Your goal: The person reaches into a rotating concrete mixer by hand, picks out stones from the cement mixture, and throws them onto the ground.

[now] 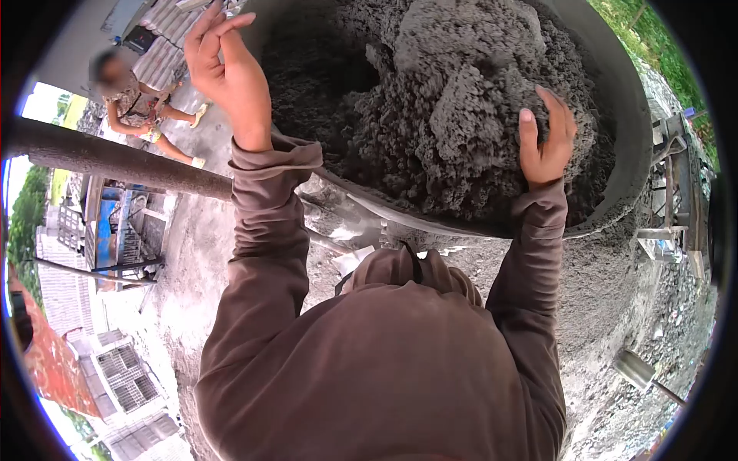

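A large round basin (636, 127) in front of me holds a heap of wet, grey, grainy mix (453, 115) that looks like mortar or concrete. My right hand (547, 140) is over the near right side of the heap, thumb and fingers apart, with nothing in it; whether it touches the mix I cannot tell. Raised at the basin's left edge, my left hand (228, 77) has loosely bent, parted fingers and is also bare. Both arms are in brown sleeves.
A thick brown pole (115, 157) runs in from the left towards my left forearm. Beyond it, at upper left, is another person (131, 100). A blue metal frame (110, 230) stands at left. A long-handled metal tool (635, 370) lies at lower right.
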A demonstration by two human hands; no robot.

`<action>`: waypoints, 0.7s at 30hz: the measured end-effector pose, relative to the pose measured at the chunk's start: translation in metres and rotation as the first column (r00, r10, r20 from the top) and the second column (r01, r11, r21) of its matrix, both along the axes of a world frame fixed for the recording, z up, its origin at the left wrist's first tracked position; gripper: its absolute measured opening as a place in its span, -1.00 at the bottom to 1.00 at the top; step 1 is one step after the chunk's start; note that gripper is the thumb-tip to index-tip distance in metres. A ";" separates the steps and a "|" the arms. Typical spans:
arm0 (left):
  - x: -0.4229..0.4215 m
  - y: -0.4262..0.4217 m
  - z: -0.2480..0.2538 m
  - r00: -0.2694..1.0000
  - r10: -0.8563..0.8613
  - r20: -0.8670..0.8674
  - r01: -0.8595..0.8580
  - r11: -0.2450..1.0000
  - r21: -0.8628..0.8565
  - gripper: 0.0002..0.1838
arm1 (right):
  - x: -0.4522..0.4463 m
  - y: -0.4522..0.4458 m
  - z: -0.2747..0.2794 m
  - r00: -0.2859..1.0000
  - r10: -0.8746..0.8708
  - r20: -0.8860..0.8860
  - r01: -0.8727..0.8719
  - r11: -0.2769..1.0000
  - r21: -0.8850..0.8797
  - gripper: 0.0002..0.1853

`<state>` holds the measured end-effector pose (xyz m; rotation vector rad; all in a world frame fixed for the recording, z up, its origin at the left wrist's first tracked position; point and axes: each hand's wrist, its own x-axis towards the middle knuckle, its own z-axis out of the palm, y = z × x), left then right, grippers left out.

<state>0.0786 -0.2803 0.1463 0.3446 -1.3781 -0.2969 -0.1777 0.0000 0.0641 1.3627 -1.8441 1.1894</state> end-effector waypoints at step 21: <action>-0.108 -0.021 -0.096 0.734 -0.132 0.666 0.080 0.991 0.108 -0.87 | -0.011 0.000 -0.002 0.940 -0.284 0.188 0.271 0.958 0.091 -0.58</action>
